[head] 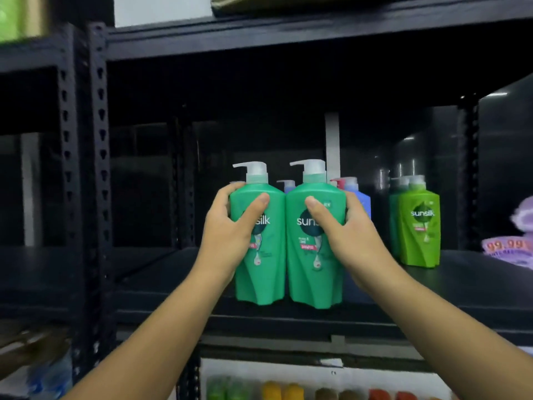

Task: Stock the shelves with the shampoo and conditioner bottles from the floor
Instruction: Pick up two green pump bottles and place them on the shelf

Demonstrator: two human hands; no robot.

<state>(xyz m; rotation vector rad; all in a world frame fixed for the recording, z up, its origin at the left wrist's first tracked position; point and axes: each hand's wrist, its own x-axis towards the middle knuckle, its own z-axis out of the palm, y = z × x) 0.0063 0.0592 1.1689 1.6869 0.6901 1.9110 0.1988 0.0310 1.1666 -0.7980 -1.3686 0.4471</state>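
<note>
Two teal-green Sunsilk pump bottles stand side by side, touching, near the front edge of the black shelf [432, 287]. My left hand [227, 229] grips the left bottle [265, 269], thumb across its front and fingers round its left side. My right hand [343, 232] grips the right bottle [305, 269] the same way from the right. Behind them stand a blue bottle [364, 202] and a red-capped one, mostly hidden. A lime-green Sunsilk bottle [419, 229] stands further right, with a darker green one behind it.
Black perforated uprights [99, 168] stand at the left. The shelf's left half is bare. A purple price-tagged item [510, 246] sits at the right edge. Below the shelf a lower row shows green, yellow and red caps [288, 392].
</note>
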